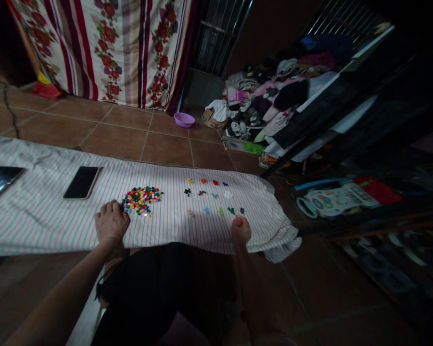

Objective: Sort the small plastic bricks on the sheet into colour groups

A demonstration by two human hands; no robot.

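A mixed pile of small coloured pieces (142,198) lies on the striped cloth (173,230). My left hand (111,222) rests at the pile's left edge, fingers curled; what is under its fingertips is hidden. To the right, small single-colour groups form three rows, among them yellow (190,180), orange (203,181), red (215,182), black (187,191) and light green (220,211). My right hand (241,230) is closed just below the dark green group (231,210) and the dark grey-blue group (242,210); anything between its fingers is too small to make out.
A phone (82,182) lies left of the pile, and another dark device (2,180) sits at the far left. Beyond the cloth are a purple basin (184,120), a floral curtain (130,53) and heaped clothes (267,96). A board (341,199) stands at the right.
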